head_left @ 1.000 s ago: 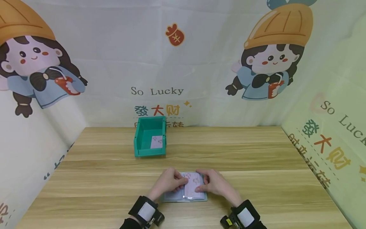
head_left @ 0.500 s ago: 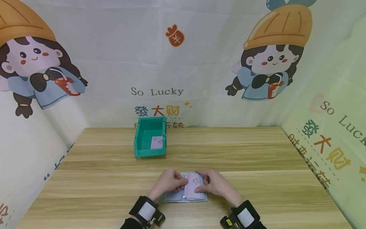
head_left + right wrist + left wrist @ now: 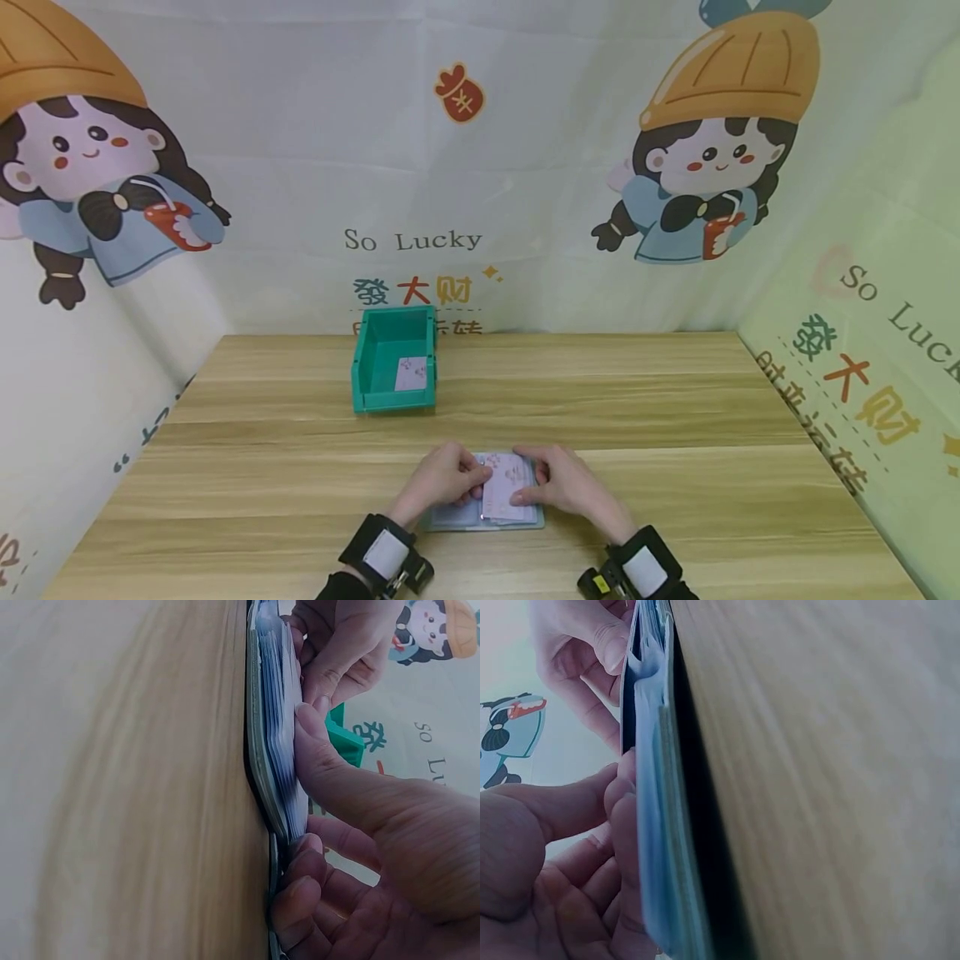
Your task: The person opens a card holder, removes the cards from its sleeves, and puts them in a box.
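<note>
A small pale-blue card album (image 3: 455, 517) lies open on the table, with several clear sleeve pages. Over its right page is a pale pink printed card (image 3: 501, 506). My left hand (image 3: 447, 475) pinches the card's left edge between thumb and finger. My right hand (image 3: 562, 479) grips the album's right side, its thumb on the card and its index finger at the far edge. In the right wrist view, the sleeve pages (image 3: 279, 742) are stacked beneath that thumb, and the other fingers curl by the cover's edge. How far the card sits inside a sleeve cannot be told.
A green plastic bin (image 3: 393, 408) stands toward the table's back, left of centre, with another pink card (image 3: 411, 373) in it. The wooden table (image 3: 637, 400) meets a printed cloth backdrop (image 3: 540, 192) at the back and sides.
The card and my left hand have shifted very slightly left. My right hand, the album and the bin stay practically where they were.
</note>
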Action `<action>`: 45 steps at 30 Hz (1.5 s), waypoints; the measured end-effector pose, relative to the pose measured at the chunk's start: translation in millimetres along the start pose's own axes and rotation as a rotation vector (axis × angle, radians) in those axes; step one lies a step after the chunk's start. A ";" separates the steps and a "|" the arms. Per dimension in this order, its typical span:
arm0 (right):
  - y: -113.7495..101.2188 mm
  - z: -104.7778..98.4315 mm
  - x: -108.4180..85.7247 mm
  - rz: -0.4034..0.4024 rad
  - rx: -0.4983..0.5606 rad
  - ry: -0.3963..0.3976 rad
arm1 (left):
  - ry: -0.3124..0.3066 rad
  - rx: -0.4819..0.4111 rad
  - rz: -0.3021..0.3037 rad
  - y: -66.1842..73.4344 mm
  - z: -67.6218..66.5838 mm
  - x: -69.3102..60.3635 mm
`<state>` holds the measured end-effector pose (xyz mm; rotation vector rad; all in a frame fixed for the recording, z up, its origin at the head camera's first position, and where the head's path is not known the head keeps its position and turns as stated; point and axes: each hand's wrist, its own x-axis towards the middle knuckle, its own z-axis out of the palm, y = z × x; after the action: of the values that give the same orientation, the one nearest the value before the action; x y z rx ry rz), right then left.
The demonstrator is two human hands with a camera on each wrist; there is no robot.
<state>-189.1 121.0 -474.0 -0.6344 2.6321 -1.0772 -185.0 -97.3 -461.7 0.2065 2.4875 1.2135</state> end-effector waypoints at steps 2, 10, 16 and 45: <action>-0.4 -0.2 -0.7 0.002 0.006 -0.001 | 0.000 0.006 -0.004 -0.1 0.4 -0.4; -1.2 -1.5 -1.8 0.010 0.020 0.001 | 0.020 0.055 0.001 0.6 2.3 -0.7; -1.4 -2.2 -2.3 0.007 0.022 -0.008 | 0.022 0.056 -0.014 0.6 2.7 -0.7; -1.2 -2.5 -3.3 0.021 0.046 -0.013 | 0.036 0.058 0.046 -4.2 2.3 -1.1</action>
<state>-186.7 123.3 -471.3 -0.6013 2.5888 -1.1200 -183.0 -98.5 -466.1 0.2602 2.5643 1.1741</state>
